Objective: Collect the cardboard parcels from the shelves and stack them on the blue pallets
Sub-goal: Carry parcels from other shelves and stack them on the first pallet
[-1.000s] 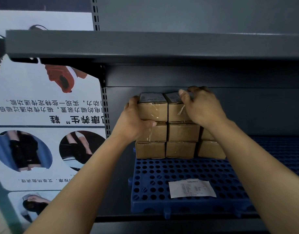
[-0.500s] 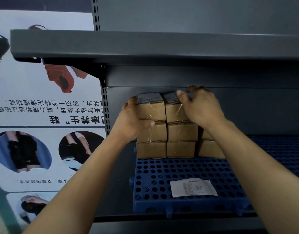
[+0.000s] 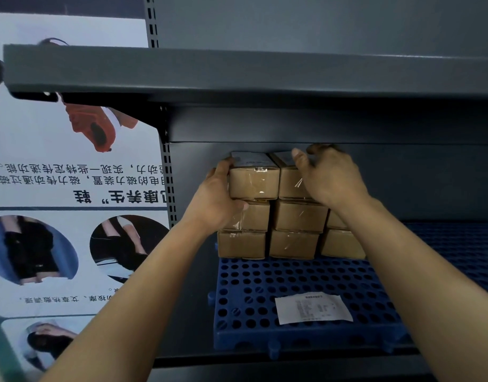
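Mirror-reversed Chinese print is carried by the poster (image 3: 72,175) at the left. In its bold heading (image 3: 121,195), 康养生 and 鞋 can be made out; in the smaller lines above, 磁力传动 and 特定传递功能; lower down, 艾草热敷调理. The print on the paper slip (image 3: 313,308) lying on the blue pallet (image 3: 265,285) and on the labels (image 3: 251,159) of the top parcels (image 3: 254,186) is too small to be read.

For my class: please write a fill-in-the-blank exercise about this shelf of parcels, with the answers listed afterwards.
The cardboard parcels stand on a ___ pallet. Their leftmost column is ___ parcels high. A white paper slip lies in ___ of them. The ___ hand grips the top-left parcel; the right hand grips the top-middle parcel.
Missing words: blue, three, front, left.
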A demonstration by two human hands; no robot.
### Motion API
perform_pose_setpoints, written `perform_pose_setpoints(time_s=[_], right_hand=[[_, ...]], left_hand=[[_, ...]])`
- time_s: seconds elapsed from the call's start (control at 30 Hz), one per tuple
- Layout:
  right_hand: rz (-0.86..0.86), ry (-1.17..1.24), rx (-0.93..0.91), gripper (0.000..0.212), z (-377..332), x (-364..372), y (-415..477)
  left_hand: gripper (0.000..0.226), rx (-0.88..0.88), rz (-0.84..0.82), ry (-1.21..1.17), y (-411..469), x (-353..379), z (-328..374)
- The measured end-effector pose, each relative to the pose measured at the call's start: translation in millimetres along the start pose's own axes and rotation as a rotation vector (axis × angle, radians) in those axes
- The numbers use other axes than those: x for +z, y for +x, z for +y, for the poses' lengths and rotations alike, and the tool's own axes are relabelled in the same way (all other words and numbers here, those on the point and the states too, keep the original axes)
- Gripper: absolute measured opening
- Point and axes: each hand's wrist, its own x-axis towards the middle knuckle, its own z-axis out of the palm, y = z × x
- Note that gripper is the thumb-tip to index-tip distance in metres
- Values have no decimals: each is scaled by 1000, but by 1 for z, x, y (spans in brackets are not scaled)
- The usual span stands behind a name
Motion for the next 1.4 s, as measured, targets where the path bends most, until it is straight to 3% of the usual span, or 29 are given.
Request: perform_pose_setpoints(time_s=[0.23,1.07,1.4], right_hand=[[-5,-5,3,57,1,-1,0],[16,-48,-5,55,-3,1,-3],[8,-32,-17,57,-5,6,-3]], left_hand=[[93,-56,9,-1,-2,1,1],[91,-112,15,-4,-4,1,-8],[89,-156,-117,-70,-7,3,-20]])
